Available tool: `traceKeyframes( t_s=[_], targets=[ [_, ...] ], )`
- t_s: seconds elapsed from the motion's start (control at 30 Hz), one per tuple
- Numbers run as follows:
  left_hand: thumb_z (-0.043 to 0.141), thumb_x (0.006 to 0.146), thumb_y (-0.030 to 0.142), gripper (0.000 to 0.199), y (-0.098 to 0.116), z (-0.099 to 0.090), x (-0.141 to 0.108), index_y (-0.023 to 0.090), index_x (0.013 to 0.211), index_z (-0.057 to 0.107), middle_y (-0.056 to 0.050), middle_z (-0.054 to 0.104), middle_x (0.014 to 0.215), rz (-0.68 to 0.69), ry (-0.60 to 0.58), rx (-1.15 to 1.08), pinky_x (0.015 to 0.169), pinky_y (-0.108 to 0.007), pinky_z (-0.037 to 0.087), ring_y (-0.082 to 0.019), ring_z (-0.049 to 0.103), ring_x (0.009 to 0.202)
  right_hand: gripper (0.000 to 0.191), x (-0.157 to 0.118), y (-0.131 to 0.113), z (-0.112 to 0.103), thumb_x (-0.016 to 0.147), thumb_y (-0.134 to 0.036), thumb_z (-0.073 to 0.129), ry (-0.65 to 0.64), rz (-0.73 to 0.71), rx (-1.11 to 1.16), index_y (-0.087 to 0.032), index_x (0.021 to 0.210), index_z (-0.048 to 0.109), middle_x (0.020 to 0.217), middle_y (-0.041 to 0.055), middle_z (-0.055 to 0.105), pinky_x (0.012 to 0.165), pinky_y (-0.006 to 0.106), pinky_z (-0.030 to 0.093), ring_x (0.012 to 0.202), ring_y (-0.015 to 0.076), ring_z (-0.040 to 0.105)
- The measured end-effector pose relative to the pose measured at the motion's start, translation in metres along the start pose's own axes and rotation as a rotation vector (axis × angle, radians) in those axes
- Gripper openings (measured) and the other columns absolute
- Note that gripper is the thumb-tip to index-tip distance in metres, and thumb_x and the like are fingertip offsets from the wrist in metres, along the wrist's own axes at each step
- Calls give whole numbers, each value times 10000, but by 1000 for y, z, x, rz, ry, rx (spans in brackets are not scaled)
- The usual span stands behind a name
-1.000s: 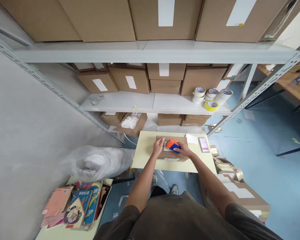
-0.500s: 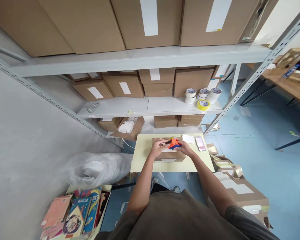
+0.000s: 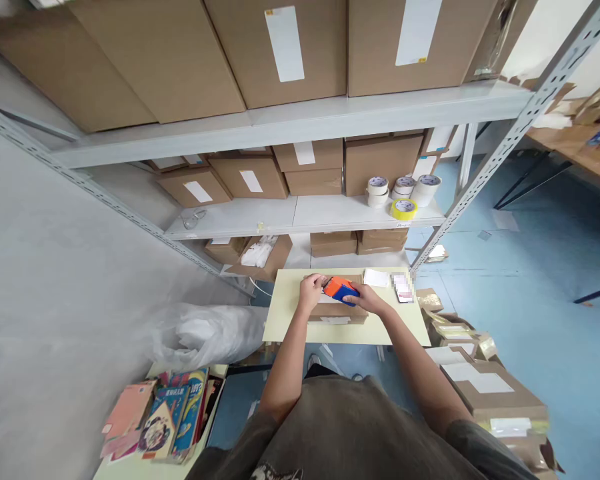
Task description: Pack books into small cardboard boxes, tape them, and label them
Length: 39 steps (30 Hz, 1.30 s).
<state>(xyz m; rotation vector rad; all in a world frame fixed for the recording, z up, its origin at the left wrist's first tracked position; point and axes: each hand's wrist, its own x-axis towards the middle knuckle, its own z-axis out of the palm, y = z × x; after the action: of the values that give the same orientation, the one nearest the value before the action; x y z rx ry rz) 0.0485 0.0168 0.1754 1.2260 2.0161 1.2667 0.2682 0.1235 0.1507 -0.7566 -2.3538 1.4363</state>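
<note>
My right hand (image 3: 367,298) is closed on the right end of a boxy orange-and-blue object (image 3: 341,289), orange on top and blue along the near side. Its exact kind is unclear to me. At the object's left end, my left hand (image 3: 311,292) has its fingers pinched together. What lies between those fingers is too small to make out. Both hands are above a cardboard box (image 3: 337,313) with a pale label on its top, lying on a cream table (image 3: 285,320).
White papers (image 3: 377,277) and a card (image 3: 403,288) lie at the table's back right. Tape rolls (image 3: 404,209) and cardboard boxes fill the shelving (image 3: 260,212) ahead. More boxes (image 3: 493,387) are stacked to the right; books (image 3: 167,417) and a plastic bag (image 3: 215,333) are left.
The orange-and-blue object has turned and shifted slightly left, showing a longer blue side. My left fingers have drawn together at its left end. The view has shifted a little.
</note>
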Motion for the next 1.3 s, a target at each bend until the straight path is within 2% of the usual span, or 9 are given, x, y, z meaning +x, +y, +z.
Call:
traceKeyframes(
  t_s=[0.13, 0.27, 0.37, 0.47, 0.63, 0.8, 0.93, 1.17, 1.3],
  targets=[
    [582, 967, 394, 293, 5, -7, 2, 201, 873, 781, -76, 805, 932, 5, 26, -2, 789, -303, 534, -226, 713, 849, 552, -1, -4, -15, 911, -704, 660, -32, -32, -12, -192, 1107, 715, 969, 73, 744, 761, 336, 483, 836, 250, 650],
    [573, 953, 416, 311, -4, -41, 15, 192, 877, 775, -57, 788, 869, -7, 140, 6, 769, -284, 514, -213, 697, 819, 554, -14, 8, -33, 887, -726, 662, -60, 29, -55, -191, 1018, 719, 896, 68, 731, 710, 326, 468, 794, 250, 648],
    [607, 927, 454, 314, -20, -61, 25, 196, 812, 744, -32, 746, 763, 2, 68, 7, 746, -275, 500, -201, 677, 770, 558, -21, 17, -38, 875, -738, 652, -67, 76, -79, -192, 974, 709, 841, 56, 717, 681, 310, 452, 771, 242, 645],
    [601, 936, 514, 369, -41, -60, 28, 201, 775, 710, -21, 717, 742, -8, 87, -85, 748, -270, 503, -181, 652, 751, 546, -11, 17, -33, 873, -736, 640, -20, 110, -179, -200, 955, 708, 833, 55, 721, 668, 295, 425, 756, 232, 646],
    [725, 822, 561, 379, -85, -48, 26, 199, 722, 679, -25, 698, 736, -86, 152, -247, 742, -282, 508, -177, 627, 742, 623, 21, 1, -13, 903, -818, 531, 121, 224, -408, -230, 734, 649, 701, 58, 678, 624, 289, 355, 694, 219, 631],
    [740, 758, 558, 365, -133, -73, 37, 200, 704, 696, -12, 644, 646, -217, 250, -328, 682, -287, 482, -166, 583, 662, 673, 24, 3, -12, 847, -882, 556, 119, 298, -547, -240, 654, 611, 689, 69, 688, 606, 294, 332, 700, 226, 646],
    [782, 714, 556, 376, -171, -86, 44, 202, 647, 676, -6, 610, 597, -254, 106, -350, 630, -274, 446, -149, 551, 608, 689, 21, 21, -19, 801, -905, 582, 117, 429, -600, -243, 611, 592, 678, 72, 685, 593, 299, 327, 689, 231, 648],
    [855, 620, 508, 359, -234, -47, 26, 201, 615, 668, 11, 580, 531, -584, 74, -513, 573, -253, 422, -131, 536, 553, 688, 38, 50, -2, 758, -913, 624, 47, 553, -631, -244, 597, 602, 678, 69, 689, 590, 302, 349, 692, 239, 658],
    [861, 624, 492, 357, -248, -9, 13, 189, 684, 684, -7, 615, 569, -687, 38, -591, 628, -289, 484, -172, 621, 610, 668, 41, 59, 5, 773, -899, 626, 44, 597, -660, -245, 644, 667, 710, 74, 714, 612, 302, 376, 732, 251, 683]
  ],
)
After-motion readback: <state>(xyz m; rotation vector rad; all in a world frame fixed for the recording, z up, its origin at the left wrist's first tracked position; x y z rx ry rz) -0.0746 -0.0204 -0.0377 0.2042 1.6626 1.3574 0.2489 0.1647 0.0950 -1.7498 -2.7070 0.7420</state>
